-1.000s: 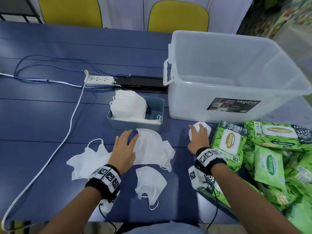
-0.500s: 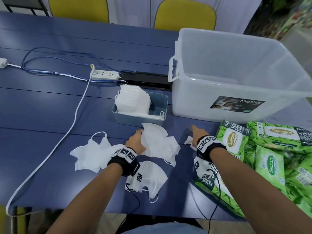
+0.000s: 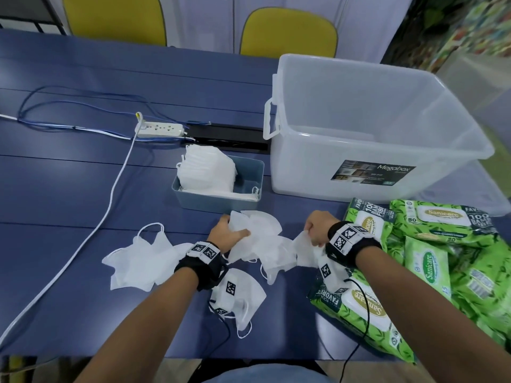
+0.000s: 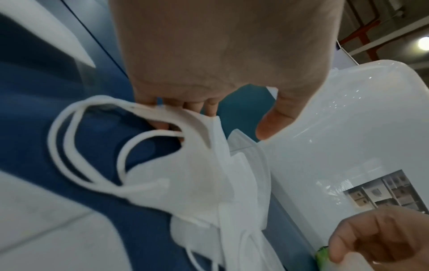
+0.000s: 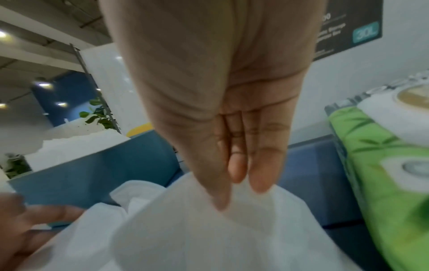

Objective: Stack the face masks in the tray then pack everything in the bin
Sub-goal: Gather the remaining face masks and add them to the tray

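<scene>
Two hands are busy: your left hand [image 3: 229,235] grips a white mask [image 3: 258,225], your right hand [image 3: 315,228] pinches another mask [image 3: 304,250], both near the tray [image 3: 218,199] beside the bin [image 3: 373,128].

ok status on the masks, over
Left hand grips masks, right hand pinches one mask. Tray part full. Bin empty.
</scene>
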`<state>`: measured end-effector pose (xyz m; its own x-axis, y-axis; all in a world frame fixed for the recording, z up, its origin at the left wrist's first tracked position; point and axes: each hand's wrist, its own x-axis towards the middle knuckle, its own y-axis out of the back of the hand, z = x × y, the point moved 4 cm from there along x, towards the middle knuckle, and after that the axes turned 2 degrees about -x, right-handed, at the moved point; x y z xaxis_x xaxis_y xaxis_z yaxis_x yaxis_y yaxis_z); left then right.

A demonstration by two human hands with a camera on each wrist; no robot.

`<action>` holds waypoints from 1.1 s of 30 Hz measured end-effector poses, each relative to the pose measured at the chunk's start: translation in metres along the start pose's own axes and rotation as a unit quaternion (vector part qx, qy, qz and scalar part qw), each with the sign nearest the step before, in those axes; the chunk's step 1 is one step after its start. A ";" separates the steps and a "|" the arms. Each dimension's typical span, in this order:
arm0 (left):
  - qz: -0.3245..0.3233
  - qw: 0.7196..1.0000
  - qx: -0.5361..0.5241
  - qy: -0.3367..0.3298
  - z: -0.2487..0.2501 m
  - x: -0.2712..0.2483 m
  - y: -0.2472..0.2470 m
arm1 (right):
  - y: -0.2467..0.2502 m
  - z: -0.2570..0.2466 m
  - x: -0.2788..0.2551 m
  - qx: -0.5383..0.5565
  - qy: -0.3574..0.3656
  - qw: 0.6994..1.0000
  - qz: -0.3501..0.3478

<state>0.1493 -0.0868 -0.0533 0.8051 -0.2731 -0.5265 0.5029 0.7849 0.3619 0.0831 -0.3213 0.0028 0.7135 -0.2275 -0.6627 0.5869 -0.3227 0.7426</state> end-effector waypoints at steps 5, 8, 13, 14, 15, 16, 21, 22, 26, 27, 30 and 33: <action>0.020 0.999 -0.012 -0.030 0.012 0.005 -0.005 | 0.019 0.003 -0.015 0.012 0.056 0.993 0.102; 0.072 0.993 0.023 -0.095 0.017 0.008 -0.001 | 0.020 -0.002 -0.023 0.064 0.121 0.984 0.115; 0.017 0.975 -0.149 -0.162 0.026 -0.003 0.004 | 0.018 -0.023 -0.030 0.300 0.202 0.930 0.069; 0.006 0.972 -0.162 -0.172 0.028 -0.005 0.002 | 0.018 -0.029 -0.030 0.336 0.209 0.916 0.070; -0.003 0.970 -0.167 -0.176 0.030 -0.009 0.000 | 0.017 -0.035 -0.030 0.365 0.216 0.902 0.076; -0.006 0.969 -0.173 -0.176 0.030 -0.012 -0.002 | 0.016 -0.040 -0.028 0.391 0.218 0.891 0.082; -0.024 0.967 -0.203 -0.150 0.024 -0.020 -0.008 | -0.005 -0.067 -0.017 0.484 0.239 0.842 0.019; -0.020 0.966 -0.216 -0.141 0.021 -0.020 -0.006 | -0.011 -0.072 -0.016 0.508 0.244 0.826 -0.017; -0.018 0.952 -0.285 -0.108 0.011 -0.027 0.006 | -0.022 -0.085 -0.009 0.513 0.238 0.825 -0.010; -0.022 0.946 -0.309 -0.095 0.009 -0.028 0.007 | -0.021 -0.085 -0.008 0.487 0.224 0.844 0.033; -0.019 0.933 -0.357 -0.034 0.001 -0.027 0.009 | -0.022 -0.086 -0.003 0.436 0.196 0.873 0.103; -0.047 0.948 -0.314 -0.029 -0.006 -0.031 0.008 | -0.032 -0.090 0.000 0.439 0.184 0.873 0.110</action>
<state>0.1268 -0.0687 -0.0385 0.7906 -0.3740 -0.4848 0.3012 0.9269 -0.2239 0.0990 -0.2280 -0.0127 0.9417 -0.1141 -0.3165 0.0160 -0.9245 0.3810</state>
